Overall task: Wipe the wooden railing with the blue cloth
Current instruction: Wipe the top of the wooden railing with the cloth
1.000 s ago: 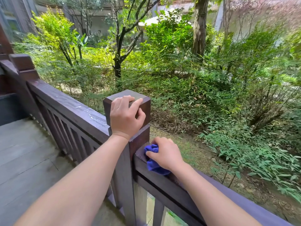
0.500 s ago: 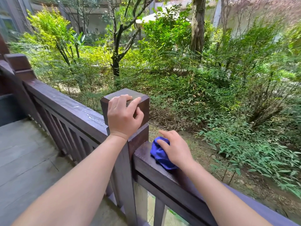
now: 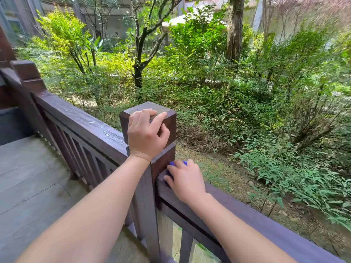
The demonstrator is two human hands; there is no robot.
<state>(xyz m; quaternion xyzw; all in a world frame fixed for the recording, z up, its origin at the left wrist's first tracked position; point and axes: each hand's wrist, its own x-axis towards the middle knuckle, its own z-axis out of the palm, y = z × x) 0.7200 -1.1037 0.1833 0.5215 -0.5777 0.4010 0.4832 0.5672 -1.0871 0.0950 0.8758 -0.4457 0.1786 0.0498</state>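
Right hand (image 3: 187, 180) clamped on blue cloth (image 3: 178, 163) (mostly hidden), pressed on right railing (image 3: 266, 226) beside post (image 3: 150, 118). Left hand (image 3: 147, 133) grips post cap. Droplets on left rail (image 3: 79, 118): wiping unfinished.

From where I sit I can read no text, label, brand, number or sign anywhere: the wooden railing (image 3: 83, 122) is bare dark wood, and the sliver of blue cloth (image 3: 178, 163) that shows carries no print I can make out
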